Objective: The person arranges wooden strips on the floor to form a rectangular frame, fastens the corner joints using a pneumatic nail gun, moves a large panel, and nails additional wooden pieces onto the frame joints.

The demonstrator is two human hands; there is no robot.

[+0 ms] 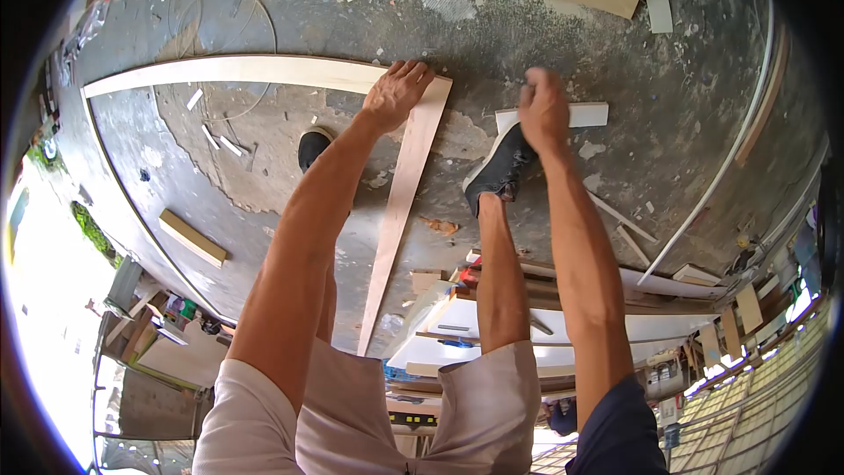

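Workshop; stained floor (681, 110), scattered wood pieces (192, 238)

The single view, from a fisheye camera on the wearer's head, faced steeply down past the shorts (492, 400) to the concrete floor (694, 88), the forearms (587, 251) nearer than the sneakers (499, 169).

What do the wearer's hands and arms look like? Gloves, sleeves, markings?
Left hand and right hand: no gloves, no watch or band visible. Left sleeve is pale; right sleeve is dark navy. Forearms uncovered. No clear markings; right hand is blurred.
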